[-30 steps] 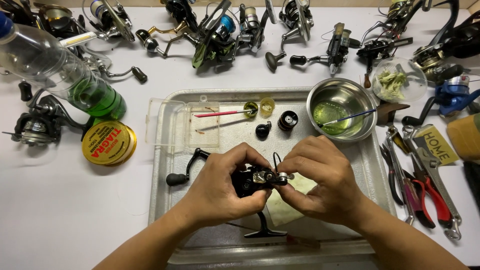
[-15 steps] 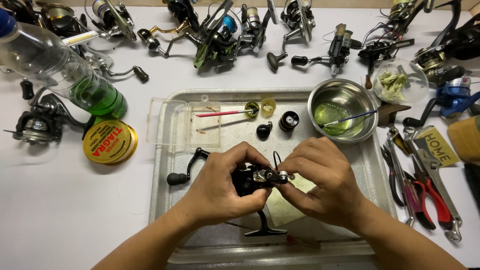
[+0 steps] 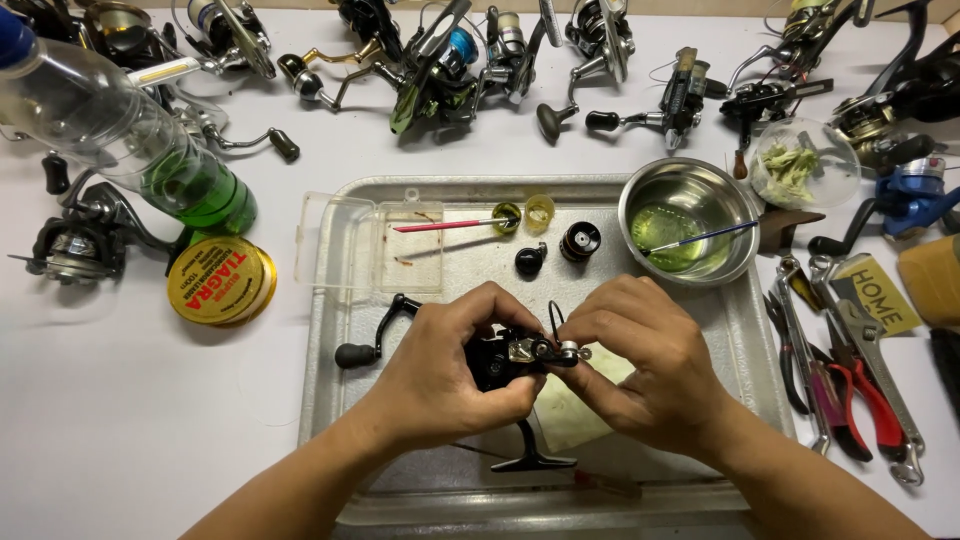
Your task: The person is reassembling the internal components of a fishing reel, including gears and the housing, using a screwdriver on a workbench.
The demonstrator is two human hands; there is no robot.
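1. The left hand (image 3: 445, 365) was closed around the black fishing reel body (image 3: 492, 362), fingers curled over its near side, thumb pressing toward the middle. The reel sat between the two hands, held just above the metal tray (image 3: 330, 400), its foot (image 3: 530, 460) pointing down below the fingers.
2. The right hand (image 3: 640, 365) pinched the small silver fitting (image 3: 545, 350) at the reel's end, thumb and forefinger closed on it; whether they gripped a separate loose part, I could not tell.
3. To my eye, the work called for the left hand to act as a firm vice and keep the body from turning while the right fingertips did the fine work.
4. Keeping everything over the tray looked wise: a dropped piece would land there, not among the other reels (image 3: 450, 60) beyond the fingers.
5. The black knob (image 3: 530, 261) and round spool cap (image 3: 580, 241) lay just past the fingertips, with the steel bowl (image 3: 640, 200) of greenish liquid beyond the right hand.
6. The pliers (image 3: 850, 385) lay outside the right wrist, apart from the work.
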